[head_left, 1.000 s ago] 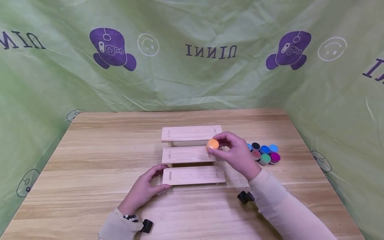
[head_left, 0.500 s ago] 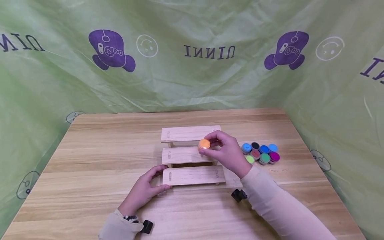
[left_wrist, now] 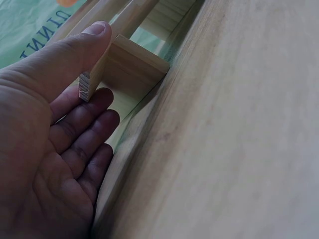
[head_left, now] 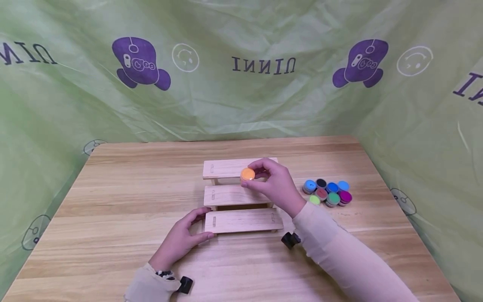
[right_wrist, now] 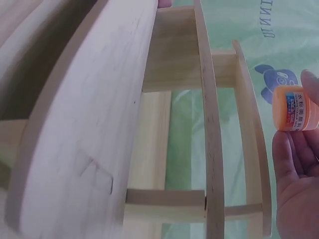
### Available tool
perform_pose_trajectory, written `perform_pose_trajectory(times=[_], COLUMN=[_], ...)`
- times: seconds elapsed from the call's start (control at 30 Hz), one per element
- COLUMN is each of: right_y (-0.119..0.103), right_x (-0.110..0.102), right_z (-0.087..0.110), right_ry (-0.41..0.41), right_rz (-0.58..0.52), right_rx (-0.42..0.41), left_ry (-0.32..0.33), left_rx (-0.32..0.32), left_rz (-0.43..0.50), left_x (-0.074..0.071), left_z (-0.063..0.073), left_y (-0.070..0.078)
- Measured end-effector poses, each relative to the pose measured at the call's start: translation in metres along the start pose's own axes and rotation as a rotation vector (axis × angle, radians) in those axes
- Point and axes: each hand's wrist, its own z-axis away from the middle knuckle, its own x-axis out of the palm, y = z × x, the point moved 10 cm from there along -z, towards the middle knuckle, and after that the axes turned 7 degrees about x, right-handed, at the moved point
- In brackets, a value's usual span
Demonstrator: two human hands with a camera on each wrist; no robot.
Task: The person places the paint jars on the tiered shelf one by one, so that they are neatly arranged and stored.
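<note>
A three-step wooden display stand (head_left: 243, 221) stands mid-table. At the left end of its lowest step, my left hand (head_left: 177, 240) holds the board. The left wrist view shows the thumb (left_wrist: 94, 31) on the board's end and the index finger behind it, with the other fingers loosely bent below. Between thumb and fingers, my right hand (head_left: 277, 184) pinches a small orange paint jar (head_left: 247, 174). It hangs above the stand, in front of the top step from the head view. Its printed label and orange lid (right_wrist: 281, 108) show in the right wrist view.
Right of the stand, several small paint jars (head_left: 333, 199) sit clustered on the wooden table (head_left: 113, 201), in blue, black, red, green and purple. A green printed curtain (head_left: 241, 105) surrounds the table's back and sides.
My right hand has carried the orange paint jar left and slightly farther back over the stand, uncovering more jars on the right. My left hand keeps its place.
</note>
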Motion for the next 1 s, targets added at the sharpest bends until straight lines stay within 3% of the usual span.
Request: perform_pose_trajectory(times=[0.47, 1.0], right_y=[0.004, -0.006], right_x=[0.014, 0.035], right_z=[-0.021, -0.043], right_ry=[-0.045, -0.086], right_rz=[0.045, 0.145], right_rx=[0.136, 0.151], left_ry=[0.009, 0.010], left_rx=[0.014, 0.027], left_rz=[0.015, 0.007], left_x=[-0.001, -0.002], left_z=[0.000, 0.000], left_y=[0.001, 0.003])
